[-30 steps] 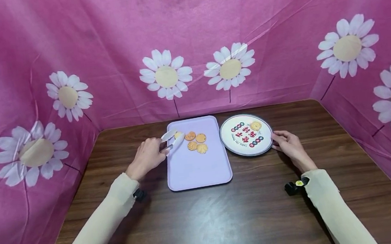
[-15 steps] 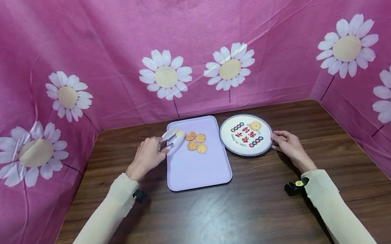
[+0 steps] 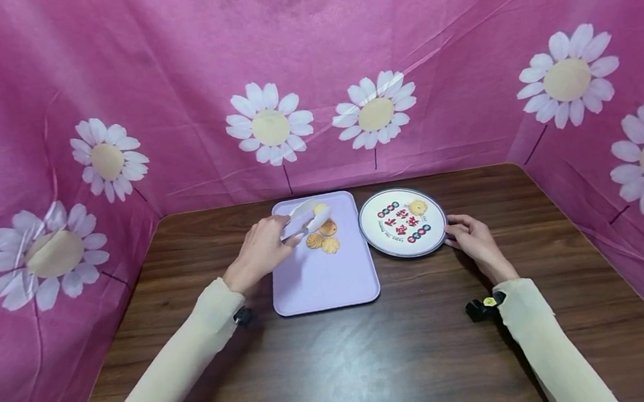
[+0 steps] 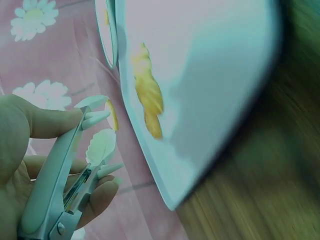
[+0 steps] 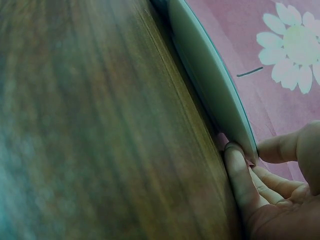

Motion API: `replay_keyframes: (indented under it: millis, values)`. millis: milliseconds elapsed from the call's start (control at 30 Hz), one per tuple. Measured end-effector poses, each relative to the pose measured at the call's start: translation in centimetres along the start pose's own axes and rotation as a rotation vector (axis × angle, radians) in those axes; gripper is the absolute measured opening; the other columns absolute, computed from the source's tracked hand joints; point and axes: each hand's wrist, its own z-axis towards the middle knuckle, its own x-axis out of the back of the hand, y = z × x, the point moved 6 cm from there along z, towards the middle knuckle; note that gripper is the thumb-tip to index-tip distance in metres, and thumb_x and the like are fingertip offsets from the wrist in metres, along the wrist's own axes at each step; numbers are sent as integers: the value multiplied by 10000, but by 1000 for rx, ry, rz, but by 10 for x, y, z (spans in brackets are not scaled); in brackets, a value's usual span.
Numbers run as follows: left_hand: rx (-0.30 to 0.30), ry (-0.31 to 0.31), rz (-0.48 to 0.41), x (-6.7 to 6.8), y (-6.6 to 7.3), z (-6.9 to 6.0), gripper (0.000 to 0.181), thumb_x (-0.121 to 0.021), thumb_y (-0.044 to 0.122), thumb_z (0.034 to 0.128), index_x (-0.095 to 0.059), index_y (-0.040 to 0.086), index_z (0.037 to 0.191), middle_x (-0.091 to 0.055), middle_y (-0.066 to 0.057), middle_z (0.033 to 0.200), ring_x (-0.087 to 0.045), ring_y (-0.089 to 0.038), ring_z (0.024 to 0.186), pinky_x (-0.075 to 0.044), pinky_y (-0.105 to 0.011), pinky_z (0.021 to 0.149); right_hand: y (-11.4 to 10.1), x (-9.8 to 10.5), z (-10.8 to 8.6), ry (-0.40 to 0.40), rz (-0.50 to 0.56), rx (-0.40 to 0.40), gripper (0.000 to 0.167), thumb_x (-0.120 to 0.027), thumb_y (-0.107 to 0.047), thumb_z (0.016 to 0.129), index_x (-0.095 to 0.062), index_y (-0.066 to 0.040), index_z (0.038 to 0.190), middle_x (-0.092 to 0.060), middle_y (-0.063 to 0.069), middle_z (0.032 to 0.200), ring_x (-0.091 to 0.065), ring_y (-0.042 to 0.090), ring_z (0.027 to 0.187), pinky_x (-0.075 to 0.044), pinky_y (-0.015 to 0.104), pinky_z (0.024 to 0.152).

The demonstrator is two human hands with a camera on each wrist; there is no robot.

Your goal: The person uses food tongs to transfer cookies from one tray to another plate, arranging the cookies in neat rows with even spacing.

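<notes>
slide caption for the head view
Tongs in the left grip hold a cookie over the tray; the right grip pinches the plate.

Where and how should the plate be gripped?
Probably by the right rim of the plate, pinched top and bottom from the right. The rim flares up off the table, leaving room for fingers beneath, as the right hand shows; on the left, the purple tray sits close and likely hinders access.

On your brown, wood-grained surface, the tray at twelve o'clock is lilac; the plate at one is white, red-printed, dark-rimmed. Your cookies are golden, your tongs white-tipped, the pink backdrop daisy-patterned.
</notes>
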Motion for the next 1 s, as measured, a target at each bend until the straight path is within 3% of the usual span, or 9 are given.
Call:
replay_keyframes:
  millis: [100,233,433,600,800,1000]
  values:
    - [-37,-10,-14,-8,15,8,202,-778,218,912,-711,42,983,-647,-93,825,-546,-225,704,-471,-422,620,1,1,0,1,2,1,519,-518,-170,1087,-402,36,1548,-641,116,1274,-599,-131,908,-559,128,856]
    - [-106,-22,-38,-20,37,20,254,-791,223,905,-727,33,1061,-737,-118,975,-628,-230,806,-534,-443,721,2,3,-1,13,-4,0,511,-518,-175,1089,-410,26,1546,-623,148,1316,-591,-133,909,-558,123,851]
    - [-162,-56,-60,-38,67,33,226,-793,250,917,-680,54,919,-608,-62,783,-515,-172,693,-436,-360,613,-1,2,-2,1,40,18,516,-535,-153,1080,-408,55,1535,-665,46,1201,-607,-120,915,-562,130,848]
    - [-190,-74,-37,-52,86,41,264,-797,300,916,-668,72,889,-486,9,728,-471,-144,665,-374,-319,561,-2,1,-3,-1,66,26,506,-532,-136,1079,-414,63,1529,-674,31,1177,-615,-109,932,-563,132,854]
    - [-251,-138,-54,-68,109,50,224,-771,299,936,-701,86,926,-536,27,728,-520,-140,678,-442,-305,600,-1,2,-1,-4,79,45,491,-526,-110,1076,-419,80,1516,-695,-38,1093,-622,-110,933,-563,134,858]
    - [-285,-174,-52,-81,127,57,247,-753,310,947,-741,76,1024,-579,1,712,-513,-133,657,-429,-294,588,1,1,-1,-5,86,42,483,-525,-100,1073,-425,76,1512,-689,-86,1041,-624,-109,919,-564,133,854]
